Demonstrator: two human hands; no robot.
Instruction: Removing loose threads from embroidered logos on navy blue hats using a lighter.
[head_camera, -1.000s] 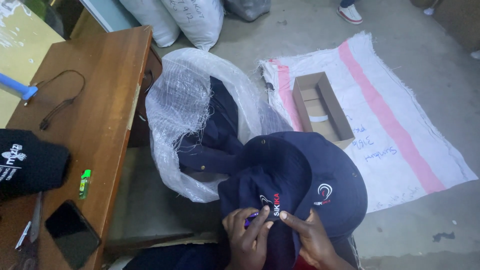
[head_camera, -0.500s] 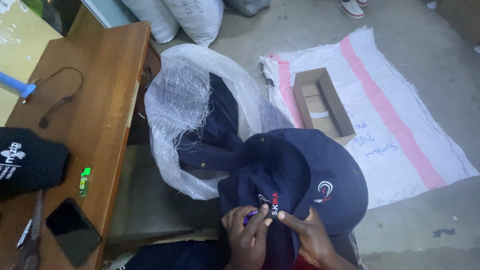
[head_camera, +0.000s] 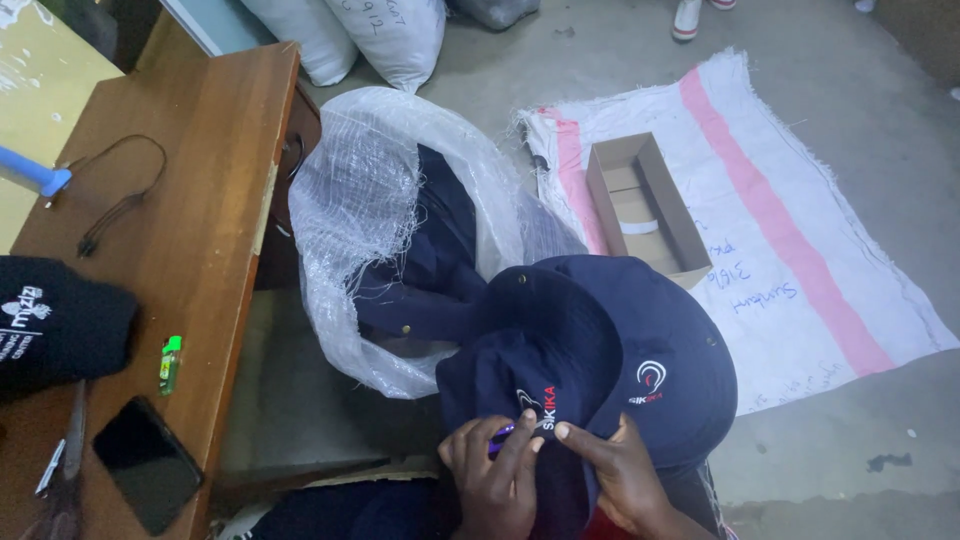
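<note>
Hands, left (head_camera: 495, 478) and right (head_camera: 618, 472), pinch a navy cap (head_camera: 600, 355), left perhaps gripping a purple tool (head_camera: 500, 438).

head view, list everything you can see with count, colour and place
hat: one, navy, bottom centre, under both hands
small purple object: one, at left fingers
mesh sack: one, white, centre, navy cloth inside
cardboard box: one, brown, open, on floor sheet
floor sheet: one, white, pink stripes, right
table: one, brown wood, left
phone: one, black, on table
lighter: one, green, on table
black cap: one, table's left edge
cord: one, black, on table
left hand: on hat
right hand: on hat
</note>
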